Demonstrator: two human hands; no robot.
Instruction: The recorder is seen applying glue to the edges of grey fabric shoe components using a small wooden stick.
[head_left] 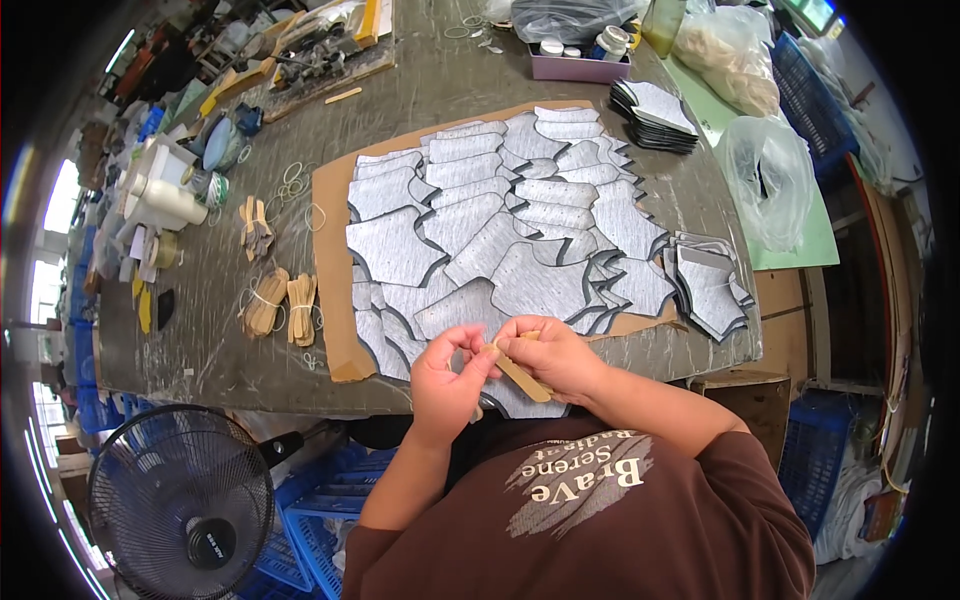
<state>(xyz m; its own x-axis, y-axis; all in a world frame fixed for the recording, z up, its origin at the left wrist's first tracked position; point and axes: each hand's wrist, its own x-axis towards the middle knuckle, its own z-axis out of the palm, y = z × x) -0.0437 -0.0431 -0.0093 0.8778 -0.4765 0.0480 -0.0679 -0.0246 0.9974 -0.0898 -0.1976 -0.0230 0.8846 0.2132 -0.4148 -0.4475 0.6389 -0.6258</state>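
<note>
Close to my body, at the table's near edge, my two hands meet over the grey pieces. My right hand (555, 358) is closed round a few narrow tan strips (524, 380), which slant down to the right. The fingertips of my left hand (450, 375) pinch at the upper end of these strips, touching the right fingers. Under and beyond both hands, many grey cut pieces (540, 280) with dark edges overlap in rows on a brown cardboard sheet (335, 260). Left of the sheet lie banded bundles of tan strips (302, 310).
Stacks of cut pieces sit at the right, one grey (708, 285) and one dark-edged (655, 115). A purple box (580, 68) with jars stands at the back. Loose rubber bands (290, 185) lie left. A black fan (180, 500) stands below the table's left edge, beside blue crates (320, 535).
</note>
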